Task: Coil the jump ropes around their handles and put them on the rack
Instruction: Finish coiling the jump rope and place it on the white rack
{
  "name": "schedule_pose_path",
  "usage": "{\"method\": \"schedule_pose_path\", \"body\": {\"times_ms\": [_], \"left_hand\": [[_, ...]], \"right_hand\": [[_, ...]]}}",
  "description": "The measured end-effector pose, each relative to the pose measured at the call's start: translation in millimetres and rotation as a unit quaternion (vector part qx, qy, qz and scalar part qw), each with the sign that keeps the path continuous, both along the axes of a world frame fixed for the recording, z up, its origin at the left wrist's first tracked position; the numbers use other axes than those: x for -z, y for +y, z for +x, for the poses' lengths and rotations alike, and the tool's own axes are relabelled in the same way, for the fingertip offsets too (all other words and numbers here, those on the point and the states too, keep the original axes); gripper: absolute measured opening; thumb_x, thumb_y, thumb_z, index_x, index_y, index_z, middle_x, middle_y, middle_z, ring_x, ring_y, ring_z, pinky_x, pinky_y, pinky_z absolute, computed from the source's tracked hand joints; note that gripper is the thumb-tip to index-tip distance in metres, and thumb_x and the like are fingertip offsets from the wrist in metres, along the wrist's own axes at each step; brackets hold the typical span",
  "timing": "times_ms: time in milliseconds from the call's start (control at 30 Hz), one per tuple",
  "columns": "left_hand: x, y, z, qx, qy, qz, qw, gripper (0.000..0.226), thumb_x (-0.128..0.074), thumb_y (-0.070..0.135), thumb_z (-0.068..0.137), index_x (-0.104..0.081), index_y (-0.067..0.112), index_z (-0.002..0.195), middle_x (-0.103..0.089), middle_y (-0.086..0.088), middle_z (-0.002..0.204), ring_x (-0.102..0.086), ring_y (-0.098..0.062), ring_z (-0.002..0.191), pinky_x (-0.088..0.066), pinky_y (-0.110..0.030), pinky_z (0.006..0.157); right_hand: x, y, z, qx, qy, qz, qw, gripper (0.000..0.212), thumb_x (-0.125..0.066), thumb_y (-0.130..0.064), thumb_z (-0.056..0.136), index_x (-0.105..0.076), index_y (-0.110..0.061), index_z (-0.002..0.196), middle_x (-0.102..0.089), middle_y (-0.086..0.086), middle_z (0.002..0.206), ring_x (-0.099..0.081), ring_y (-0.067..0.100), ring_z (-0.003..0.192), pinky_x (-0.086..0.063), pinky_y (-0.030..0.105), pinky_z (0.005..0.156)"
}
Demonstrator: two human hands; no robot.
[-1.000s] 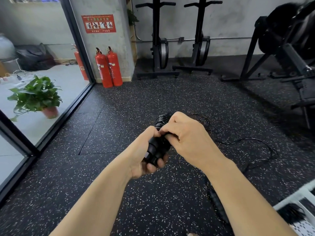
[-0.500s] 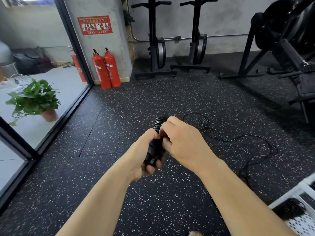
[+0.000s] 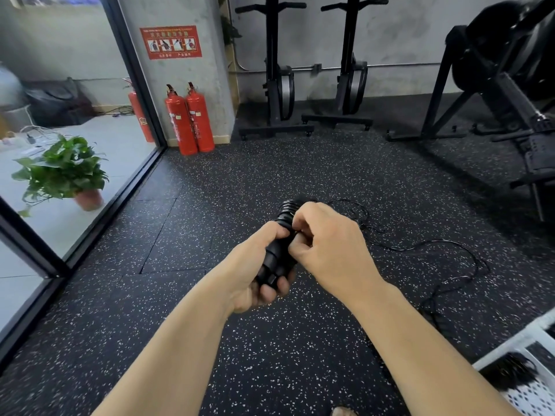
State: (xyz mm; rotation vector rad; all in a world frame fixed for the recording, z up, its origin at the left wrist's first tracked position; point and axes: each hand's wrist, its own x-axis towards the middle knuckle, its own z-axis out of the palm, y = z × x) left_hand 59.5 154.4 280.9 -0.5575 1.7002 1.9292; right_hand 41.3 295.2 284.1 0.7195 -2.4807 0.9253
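Head view: the left hand (image 3: 252, 274) holds a black ribbed jump rope handle (image 3: 274, 259) in front of the body, above the floor. Its fingers are wrapped round the lower part of the handle and clamped on it, with the fingertips showing under the handle. The handle is tilted, with its top end away from the person. Round this top end lie several tight turns of thin black rope (image 3: 288, 210). The right hand (image 3: 333, 250) is just beside the left one and touches the handle below the turns. Its fingers are curled close together and its thumb and forefinger pinch the rope there. From the hands, the loose part of the rope runs to the right and lies in wide loops on the black speckled rubber floor (image 3: 186, 235).

At the lower right corner stands a white perforated metal rack (image 3: 534, 394), with some dark thing in it that I cannot make out. Two red fire extinguishers (image 3: 189, 121) stand at a grey pillar, and a green potted plant (image 3: 63, 172) stands behind the glass on the left.
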Motion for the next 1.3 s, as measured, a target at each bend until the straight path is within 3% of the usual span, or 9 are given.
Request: {"method": "schedule_pose_path", "body": {"times_ms": [200,367,533,767,900,1033,1133,1233,1300], "left_hand": [[-10.1,6.0,0.3,0.017,-0.005,0.094,0.995,0.042,-0.054,0.048,0.083,-0.065,0.010,0.070,-0.057,-0.007,0.067,-0.046,-0.012,0.046,-0.026,-0.012,0.031],[-8.7,6.9,0.1,-0.010,-0.007,0.108,0.994,0.040,-0.054,0.048,0.084,-0.063,0.009,0.080,-0.056,-0.006,0.066,-0.046,-0.012,0.047,-0.026,-0.012,0.030],[-3.0,-1.2,1.5,-0.046,-0.012,0.129,0.990,0.046,-0.056,0.048,0.079,-0.058,0.010,0.103,-0.057,-0.008,0.070,-0.047,-0.013,0.047,-0.028,-0.013,0.031],[-2.7,2.2,-0.4,-0.054,-0.004,0.126,0.991,0.051,-0.058,0.056,0.079,-0.061,0.009,0.097,-0.057,-0.009,0.070,-0.047,-0.014,0.049,-0.029,-0.013,0.030],[-2.8,9.4,-2.4,-0.059,0.003,0.117,0.991,0.057,-0.059,0.065,0.081,-0.066,0.010,0.096,-0.058,-0.009,0.069,-0.049,-0.014,0.050,-0.028,-0.013,0.031],[-1.3,17.3,-6.4,-0.066,0.007,0.139,0.988,0.056,-0.058,0.064,0.085,-0.065,0.009,0.093,-0.058,-0.010,0.069,-0.048,-0.014,0.050,-0.029,-0.014,0.030],[0.6,28.3,-8.6,-0.064,0.014,0.158,0.985,0.057,-0.054,0.061,0.087,-0.066,0.005,0.092,-0.058,-0.009,0.069,-0.049,-0.013,0.050,-0.030,-0.014,0.031],[0.4,42.0,-7.3,-0.052,0.016,0.167,0.985,0.060,-0.053,0.064,0.088,-0.069,0.006,0.089,-0.062,-0.009,0.073,-0.052,-0.014,0.052,-0.035,-0.016,0.034],[1.2,48.8,-3.9,-0.039,0.023,0.156,0.987,0.062,-0.052,0.066,0.089,-0.071,0.007,0.090,-0.066,-0.010,0.079,-0.058,-0.017,0.058,-0.041,-0.019,0.039]], "right_hand": [[1.2,0.1,1.9,0.079,-0.037,-0.197,0.976,0.015,-0.065,-0.009,0.076,-0.055,-0.020,0.077,-0.056,-0.007,0.071,-0.051,0.013,0.063,-0.047,0.036,0.064],[1.2,1.5,0.1,0.071,-0.089,-0.234,0.965,0.015,-0.065,-0.006,0.080,-0.058,-0.019,0.079,-0.062,-0.006,0.074,-0.057,0.012,0.067,-0.050,0.028,0.066],[-7.1,16.4,-13.8,0.050,-0.190,-0.376,0.905,0.017,-0.058,0.002,0.086,-0.063,-0.014,0.083,-0.064,0.000,0.072,-0.060,0.005,0.060,-0.050,0.020,0.054],[2.1,12.9,-14.4,0.033,-0.175,-0.219,0.959,0.009,-0.074,-0.025,0.080,-0.068,-0.022,0.073,-0.066,-0.010,0.066,-0.056,0.005,0.061,-0.049,0.030,0.063],[8.7,13.8,-20.5,0.054,-0.203,-0.218,0.953,0.016,-0.074,-0.032,0.081,-0.068,-0.020,0.073,-0.062,-0.011,0.065,-0.052,0.003,0.060,-0.046,0.029,0.064],[10.9,16.7,-22.6,0.064,-0.301,-0.328,0.893,0.027,-0.076,-0.035,0.078,-0.063,-0.016,0.091,-0.066,-0.002,0.083,-0.058,0.009,0.070,-0.046,0.027,0.067],[12.2,18.9,-18.8,0.034,-0.443,-0.377,0.813,0.029,-0.073,-0.037,0.082,-0.061,-0.015,0.097,-0.063,0.000,0.073,-0.057,0.012,0.059,-0.049,0.030,0.064],[13.4,22.6,-12.0,0.046,-0.451,-0.438,0.776,0.017,-0.071,-0.030,0.085,-0.062,-0.015,0.083,-0.052,-0.003,0.061,-0.046,0.010,0.047,-0.045,0.024,0.049],[11.7,27.5,-5.5,0.060,-0.429,-0.458,0.776,0.014,-0.070,-0.027,0.085,-0.065,-0.015,0.080,-0.053,-0.004,0.058,-0.045,0.010,0.045,-0.039,0.022,0.043]]}}
